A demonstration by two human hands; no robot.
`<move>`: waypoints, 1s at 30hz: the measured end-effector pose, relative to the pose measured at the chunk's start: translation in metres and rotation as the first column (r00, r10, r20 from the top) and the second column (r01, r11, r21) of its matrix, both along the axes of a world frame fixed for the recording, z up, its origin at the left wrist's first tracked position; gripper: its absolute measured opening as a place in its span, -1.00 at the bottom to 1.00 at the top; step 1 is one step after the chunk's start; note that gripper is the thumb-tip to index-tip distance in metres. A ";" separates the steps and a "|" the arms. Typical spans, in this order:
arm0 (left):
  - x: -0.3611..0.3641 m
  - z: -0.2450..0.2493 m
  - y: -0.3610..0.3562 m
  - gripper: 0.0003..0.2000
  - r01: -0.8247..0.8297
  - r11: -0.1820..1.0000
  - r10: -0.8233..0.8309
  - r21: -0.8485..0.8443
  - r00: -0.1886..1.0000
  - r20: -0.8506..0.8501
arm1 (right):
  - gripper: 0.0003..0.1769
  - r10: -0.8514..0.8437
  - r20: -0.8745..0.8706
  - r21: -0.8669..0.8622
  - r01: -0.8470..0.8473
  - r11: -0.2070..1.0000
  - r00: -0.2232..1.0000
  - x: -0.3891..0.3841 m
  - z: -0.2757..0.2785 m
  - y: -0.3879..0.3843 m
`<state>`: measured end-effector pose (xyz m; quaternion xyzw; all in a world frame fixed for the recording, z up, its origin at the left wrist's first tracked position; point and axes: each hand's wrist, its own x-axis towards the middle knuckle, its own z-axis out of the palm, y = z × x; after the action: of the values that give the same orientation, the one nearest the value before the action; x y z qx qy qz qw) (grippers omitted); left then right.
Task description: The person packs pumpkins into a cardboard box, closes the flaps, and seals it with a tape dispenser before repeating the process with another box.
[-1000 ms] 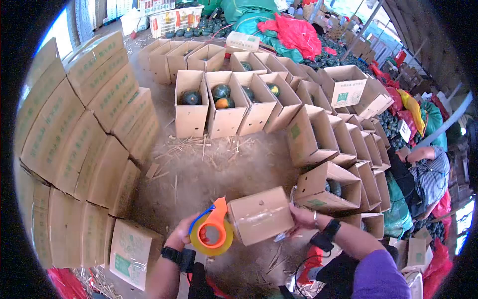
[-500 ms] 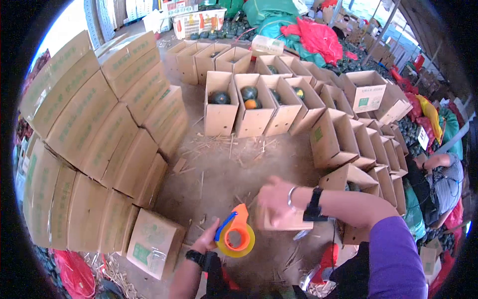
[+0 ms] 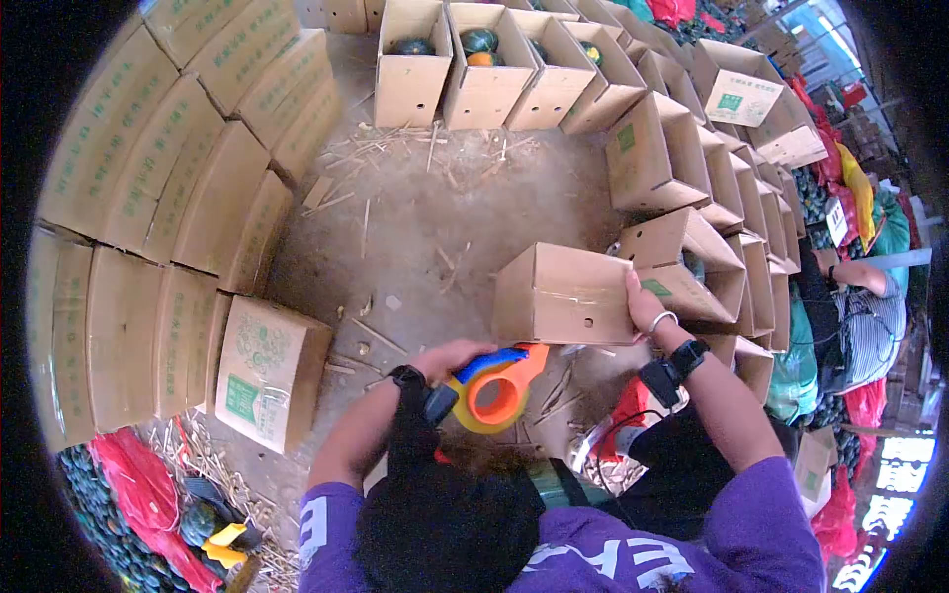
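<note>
My left hand [image 3: 458, 360] is wrapped round the blue handle of an orange tape dispenser [image 3: 524, 376] carrying a roll of yellowish tape. The dispenser's tip is right at the lower left edge of a closed cardboard box [image 3: 563, 292]. A strip of clear tape shows on the side of that box facing me. My right hand [image 3: 645, 302] grips the box at its right end, fingers along the edge.
Taped boxes are stacked high on the left [image 3: 148, 198], with a single box [image 3: 267, 371] in front. Open boxes with dark green squashes [image 3: 479, 42] line the back, and more open boxes [image 3: 682, 257] stand at right. A person [image 3: 870, 321] sits far right. Straw litters the floor.
My right hand has gone from above the box to its right end. My left hand has brought the tape dispenser up and right, against the box. The view has tilted downward.
</note>
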<state>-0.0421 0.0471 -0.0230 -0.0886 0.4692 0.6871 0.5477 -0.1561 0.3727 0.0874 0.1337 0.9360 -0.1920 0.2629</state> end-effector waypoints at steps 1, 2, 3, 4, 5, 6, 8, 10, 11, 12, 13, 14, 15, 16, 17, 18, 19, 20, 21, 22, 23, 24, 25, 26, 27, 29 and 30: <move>-0.005 0.020 0.004 -0.61 0.007 1.000 -0.008 -0.014 0.998 -0.055 | 0.01 0.014 -0.030 0.010 -0.014 1.000 0.999 -0.004 -0.005 0.004; -0.010 0.054 0.004 -0.62 0.011 0.999 -0.015 -0.036 0.993 -0.114 | 0.01 0.106 -0.071 0.066 -0.101 0.993 0.992 -0.004 -0.007 0.004; -0.014 0.076 0.009 -0.62 0.016 0.998 -0.026 -0.061 0.985 -0.168 | 0.01 0.043 -0.036 0.029 -0.042 0.999 0.998 -0.001 -0.007 0.002; -0.012 0.062 0.033 -0.63 -0.011 0.997 -0.015 -0.078 0.945 -0.326 | 0.00 -0.023 0.001 -0.011 0.023 1.000 1.000 0.005 -0.006 -0.002; -0.004 0.047 0.057 -0.64 -0.037 0.995 -0.013 -0.093 0.875 -0.484 | -0.01 -0.087 0.033 -0.051 0.088 0.995 0.996 0.010 -0.001 -0.007; -0.002 0.052 0.063 -0.63 -0.088 0.996 0.049 -0.033 0.783 -0.620 | -0.13 0.008 0.098 -0.006 -0.008 1.000 0.995 0.014 0.023 -0.020; -0.003 0.039 0.059 -0.61 -0.114 0.992 0.111 0.052 0.605 -0.789 | -0.27 0.143 0.024 0.019 -0.143 0.989 0.989 0.014 0.040 -0.028; -0.005 0.024 0.020 -0.60 0.006 0.987 -0.123 -0.161 0.673 -0.729 | -0.35 0.106 -0.211 -0.104 -0.130 0.986 0.972 0.022 0.025 -0.024; -0.005 0.033 -0.007 -0.59 0.117 0.927 -0.312 -0.356 0.766 -0.562 | -0.38 0.037 -0.300 -0.209 -0.103 0.972 0.953 0.025 0.021 -0.028; 0.001 0.045 -0.028 -0.57 -0.075 0.894 -0.259 -0.441 0.717 -0.647 | -0.39 -0.041 -0.366 -0.351 -0.097 0.931 0.930 0.029 0.017 -0.034; 0.006 0.057 -0.042 -0.55 -0.257 0.833 -0.220 -0.490 0.658 -0.720 | -0.39 -0.127 -0.400 -0.484 -0.092 0.870 0.908 0.031 0.013 -0.044; -0.001 0.067 -0.050 -0.51 -0.289 0.786 -0.229 -0.546 0.684 -0.692 | -0.39 -0.108 -0.450 -0.486 -0.141 0.862 0.887 0.026 0.010 -0.056; -0.008 0.077 -0.055 -0.47 -0.315 0.739 -0.227 -0.596 0.715 -0.661 | -0.40 -0.087 -0.493 -0.480 -0.187 0.857 0.866 0.024 0.007 -0.070; -0.014 0.089 -0.059 -0.44 -0.336 0.690 -0.219 -0.641 0.748 -0.627 | -0.40 -0.065 -0.533 -0.469 -0.230 0.852 0.844 0.025 0.004 -0.084; -0.021 0.103 -0.056 -0.41 -0.317 0.630 -0.262 -0.709 0.773 -0.578 | -0.40 -0.044 -0.573 -0.456 -0.274 0.847 0.819 0.024 0.001 -0.097; -0.028 0.121 -0.049 -0.38 -0.292 0.565 -0.302 -0.772 0.798 -0.522 | -0.40 -0.026 -0.609 -0.443 -0.313 0.840 0.792 0.025 -0.002 -0.109; -0.032 0.130 -0.047 -0.36 -0.266 0.495 -0.336 -0.828 0.820 -0.464 | -0.40 -0.026 -0.619 -0.404 -0.290 0.868 0.785 0.027 -0.010 -0.113; -0.033 0.124 -0.059 -0.29 -0.327 0.494 -0.236 -0.805 0.841 -0.487 | -0.40 -0.025 -0.628 -0.364 -0.266 0.893 0.778 0.030 -0.018 -0.118; -0.038 0.112 -0.065 -0.28 -0.326 0.559 -0.210 -0.762 0.834 -0.510 | -0.39 -0.194 -0.534 -0.565 -0.177 0.806 0.823 0.030 -0.042 -0.108; -0.040 0.097 -0.067 -0.27 -0.323 0.624 -0.173 -0.711 0.831 -0.529 | -0.37 -0.335 -0.399 -0.730 -0.075 0.680 0.853 0.024 -0.078 -0.095; -0.036 0.087 -0.067 -0.26 -0.318 0.687 -0.133 -0.654 0.829 -0.543 | -0.35 -0.448 -0.234 -0.852 0.041 0.523 0.863 0.020 -0.113 -0.081; -0.032 0.098 -0.062 -0.26 -0.333 0.692 -0.140 -0.640 0.808 -0.572 | -0.33 -0.529 -0.052 -0.928 0.155 0.338 0.847 0.020 -0.130 -0.070; -0.031 0.122 -0.055 -0.25 -0.358 0.695 -0.142 -0.624 0.782 -0.607 | -0.33 -0.486 0.086 -0.948 0.222 0.229 0.870 0.020 -0.129 -0.064; -0.035 0.137 -0.051 -0.24 -0.392 0.695 -0.131 -0.603 0.756 -0.642 | -0.32 -0.415 0.218 -0.946 0.296 0.133 0.883 0.018 -0.124 -0.059; -0.038 0.136 -0.051 -0.26 -0.365 0.678 -0.179 -0.637 0.760 -0.625 | -0.32 -0.321 0.352 -0.920 0.388 0.053 0.879 0.018 -0.121 -0.053; -0.029 0.125 -0.061 -0.28 -0.298 0.635 -0.249 -0.713 0.795 -0.553 | -0.29 -0.391 0.307 -0.903 0.396 0.169 0.868 0.021 -0.128 -0.052; -0.016 0.130 -0.068 -0.29 -0.381 0.588 -0.225 -0.713 0.771 -0.596 | -0.28 -0.396 0.304 -0.909 0.389 0.152 0.866 0.031 -0.072 -0.083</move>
<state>-0.0576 -0.0213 0.1071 -0.1120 0.8769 0.4111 0.2224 -0.1246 0.2900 0.0158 0.1858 0.5620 -0.7734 0.2268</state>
